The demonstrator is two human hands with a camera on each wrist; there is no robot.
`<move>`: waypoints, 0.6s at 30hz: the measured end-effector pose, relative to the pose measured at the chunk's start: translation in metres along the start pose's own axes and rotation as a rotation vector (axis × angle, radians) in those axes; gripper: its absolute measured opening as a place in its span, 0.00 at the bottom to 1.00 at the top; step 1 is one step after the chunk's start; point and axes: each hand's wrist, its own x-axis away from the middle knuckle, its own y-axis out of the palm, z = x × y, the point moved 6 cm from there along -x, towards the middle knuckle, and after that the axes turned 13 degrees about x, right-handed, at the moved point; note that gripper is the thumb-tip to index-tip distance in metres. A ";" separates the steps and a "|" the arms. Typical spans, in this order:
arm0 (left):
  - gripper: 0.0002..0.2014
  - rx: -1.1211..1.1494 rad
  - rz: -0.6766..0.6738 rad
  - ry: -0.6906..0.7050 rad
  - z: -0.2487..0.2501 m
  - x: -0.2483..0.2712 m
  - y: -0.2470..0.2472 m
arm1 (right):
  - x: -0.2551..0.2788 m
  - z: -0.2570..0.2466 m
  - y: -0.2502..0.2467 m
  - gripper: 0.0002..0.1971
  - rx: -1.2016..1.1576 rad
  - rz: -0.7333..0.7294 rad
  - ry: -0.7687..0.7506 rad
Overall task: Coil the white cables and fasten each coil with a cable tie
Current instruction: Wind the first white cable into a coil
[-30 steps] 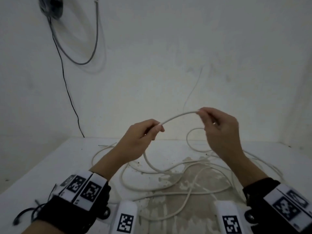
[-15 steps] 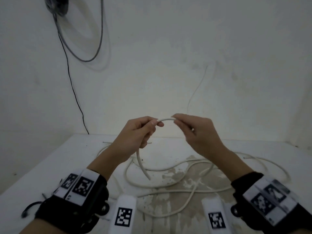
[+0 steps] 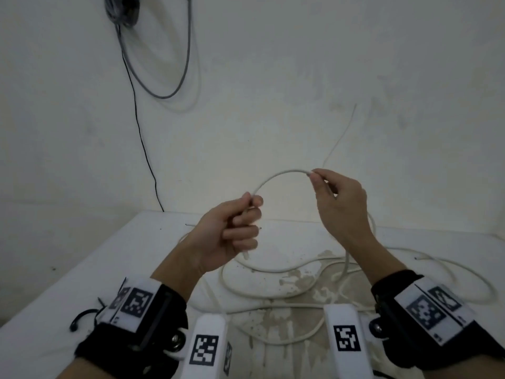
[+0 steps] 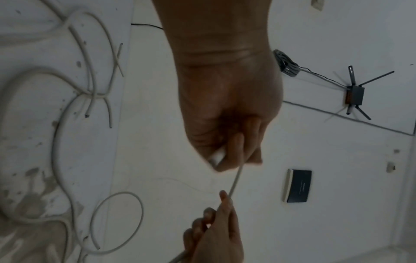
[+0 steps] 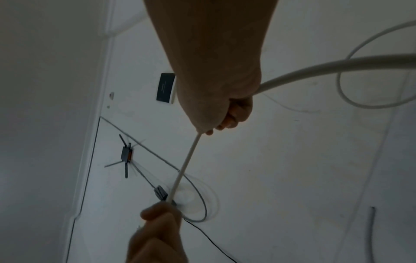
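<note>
Above white table (image 3: 82, 272), both hands apparently pinch arched white cable (image 3: 276, 176).

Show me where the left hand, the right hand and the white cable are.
left hand (image 3: 224, 236), head view, back of the hand.
right hand (image 3: 341, 203), head view, back of the hand.
white cable (image 3: 276, 177), head view, arc between the hands.

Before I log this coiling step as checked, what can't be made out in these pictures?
- Cable ties: none can be identified in any view.
- White cable inside the left hand: head view, curled fingers hide how many turns it holds.
- Right hand grip: right wrist view, the palm covers the fingertips.
- Loose cables on the table: head view, wrist cameras and the bottom edge cut them off.
</note>
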 end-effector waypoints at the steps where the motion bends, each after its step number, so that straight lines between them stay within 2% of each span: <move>1: 0.15 0.100 -0.040 0.038 0.004 -0.001 0.000 | 0.003 -0.001 0.004 0.09 0.023 -0.048 -0.011; 4: 0.16 0.379 -0.212 0.117 0.017 -0.004 0.001 | 0.018 -0.002 0.017 0.10 0.074 -0.213 -0.079; 7: 0.19 0.562 -0.304 0.192 0.033 -0.004 -0.005 | 0.038 0.009 0.028 0.07 0.100 -0.343 -0.121; 8: 0.20 0.611 -0.301 0.248 0.040 -0.003 -0.008 | 0.047 0.015 0.031 0.05 0.096 -0.386 -0.121; 11: 0.18 0.662 -0.169 0.501 0.065 0.007 -0.020 | 0.072 0.036 0.038 0.06 0.101 -0.486 -0.098; 14: 0.14 0.493 -0.037 0.625 0.071 0.013 -0.020 | 0.086 0.043 0.039 0.07 0.104 -0.509 -0.152; 16: 0.09 0.223 0.061 0.636 0.064 0.011 -0.014 | 0.085 0.030 0.033 0.14 0.176 -0.403 -0.320; 18: 0.08 -0.052 0.102 0.621 0.052 0.007 -0.007 | 0.081 0.009 0.028 0.14 0.233 -0.316 -0.477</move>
